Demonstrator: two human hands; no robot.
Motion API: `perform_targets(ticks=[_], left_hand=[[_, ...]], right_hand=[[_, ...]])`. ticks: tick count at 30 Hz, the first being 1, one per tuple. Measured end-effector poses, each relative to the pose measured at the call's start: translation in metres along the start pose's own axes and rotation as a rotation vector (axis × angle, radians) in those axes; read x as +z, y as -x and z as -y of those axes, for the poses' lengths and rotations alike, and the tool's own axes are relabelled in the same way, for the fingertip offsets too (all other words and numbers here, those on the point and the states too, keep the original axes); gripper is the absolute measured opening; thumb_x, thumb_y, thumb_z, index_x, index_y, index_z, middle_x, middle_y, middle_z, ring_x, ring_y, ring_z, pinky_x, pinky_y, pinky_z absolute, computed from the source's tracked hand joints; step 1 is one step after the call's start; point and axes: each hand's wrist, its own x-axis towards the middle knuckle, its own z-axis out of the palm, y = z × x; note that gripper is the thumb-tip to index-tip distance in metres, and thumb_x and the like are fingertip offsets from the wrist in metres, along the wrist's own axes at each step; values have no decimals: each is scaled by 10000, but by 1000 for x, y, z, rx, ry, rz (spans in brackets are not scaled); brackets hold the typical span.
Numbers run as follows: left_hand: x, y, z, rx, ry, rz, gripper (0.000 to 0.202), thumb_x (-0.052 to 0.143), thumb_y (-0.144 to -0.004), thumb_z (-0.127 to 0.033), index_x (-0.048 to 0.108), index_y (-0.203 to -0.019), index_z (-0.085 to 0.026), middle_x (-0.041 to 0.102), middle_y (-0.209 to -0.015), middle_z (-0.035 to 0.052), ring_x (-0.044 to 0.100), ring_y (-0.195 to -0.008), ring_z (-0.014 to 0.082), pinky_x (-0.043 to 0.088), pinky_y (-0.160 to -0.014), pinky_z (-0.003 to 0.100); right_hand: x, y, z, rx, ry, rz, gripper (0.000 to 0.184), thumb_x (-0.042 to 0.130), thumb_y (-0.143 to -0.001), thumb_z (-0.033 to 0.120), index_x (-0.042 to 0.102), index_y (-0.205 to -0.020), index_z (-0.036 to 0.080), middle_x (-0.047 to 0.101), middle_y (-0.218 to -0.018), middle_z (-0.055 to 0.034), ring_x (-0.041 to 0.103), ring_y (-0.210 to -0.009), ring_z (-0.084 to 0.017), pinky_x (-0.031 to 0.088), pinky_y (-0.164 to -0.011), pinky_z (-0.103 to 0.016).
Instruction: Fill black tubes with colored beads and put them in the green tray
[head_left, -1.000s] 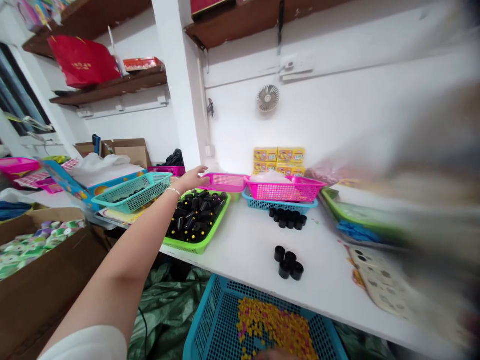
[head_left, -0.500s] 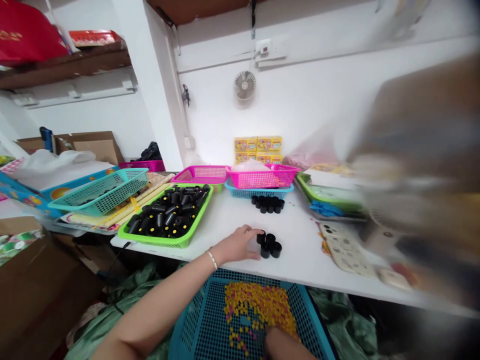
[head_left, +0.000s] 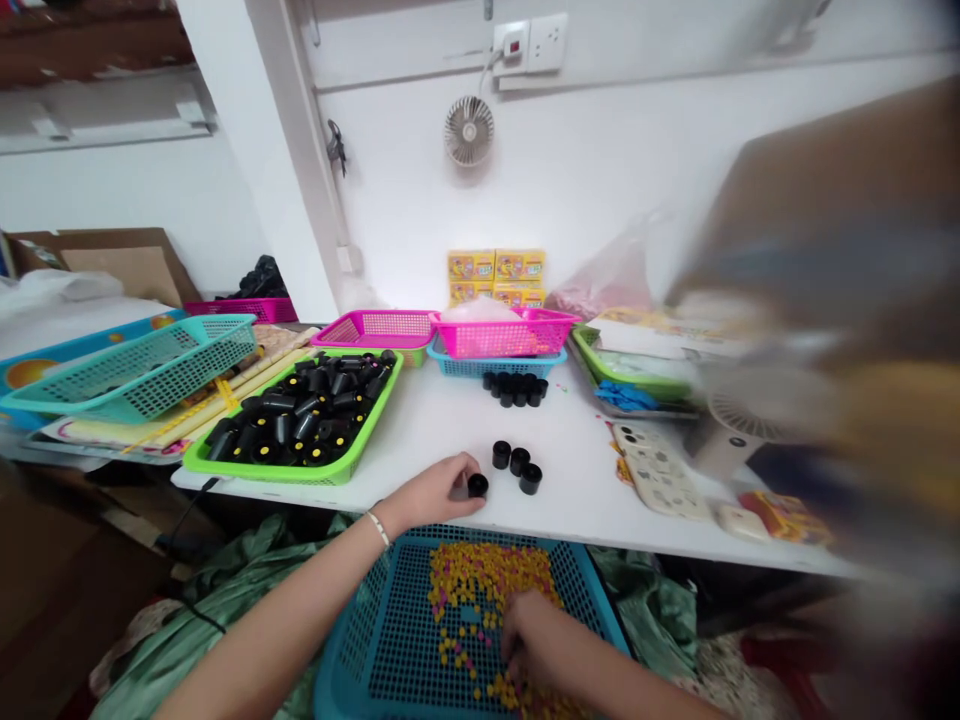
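Observation:
My left hand [head_left: 431,492] rests at the near edge of the white table [head_left: 577,480], fingers closed round one small black cylindrical cap [head_left: 477,486]. Three more black caps [head_left: 516,463] stand just to its right. My right hand [head_left: 534,640] is lower down, inside a blue mesh basket [head_left: 390,640] on my lap, fingers curled among many small yellow and pink pieces [head_left: 484,590]; what they hold is hidden. A green tray [head_left: 296,470] full of black cylinders [head_left: 307,405] lies to the left.
A cluster of black caps [head_left: 514,388] sits in front of pink [head_left: 501,335] and blue baskets at the back. A teal basket [head_left: 127,365] lies far left, a green tray [head_left: 637,375] and a phone case [head_left: 660,470] to the right. The right side is blurred.
My left hand came back from the far tray to the group of caps near the table edge and pulled one cap toward me. My right hand moved further into the blue basket.

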Motion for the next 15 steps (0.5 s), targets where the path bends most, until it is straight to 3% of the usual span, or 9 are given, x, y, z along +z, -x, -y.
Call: perform_targets(ticks=[4, 8, 11, 15], left_hand=[[-12, 12, 13, 8, 47, 5, 299, 634, -761, -329, 515, -998, -191, 552, -866, 9, 516, -788, 160, 431, -716, 277], [-12, 15, 18, 56, 77, -23, 284, 643, -739, -300, 534, -976, -187, 578, -899, 20, 533, -832, 166, 435, -749, 280], [-10, 13, 21, 80, 85, -22, 314, 662, -724, -316, 537, -982, -187, 597, -917, 27, 555, -847, 172, 439, -768, 292], [-10, 12, 26, 91, 121, -25, 296, 683, -722, -349, 543, -924, -184, 615, -904, 16, 569, -829, 162, 439, -757, 282]], right_hand=[[-24, -5, 28, -183, 1, -67, 262, 546, -629, 4, 675, -519, 205, 685, -640, -2, 649, -712, -167, 468, -692, -236], [-61, -22, 61, -408, -67, -384, 278, 502, -747, 52, 712, -734, 233, 708, -790, 0, 644, -759, -160, 475, -748, -266], [-81, -45, 74, -431, -65, -609, 178, 560, -794, 156, 713, -826, 243, 720, -835, -6, 645, -779, -178, 476, -776, -301], [-86, -66, 75, -387, -18, -615, 173, 572, -763, 105, 699, -762, 222, 709, -769, -5, 638, -733, -174, 480, -759, -303]])
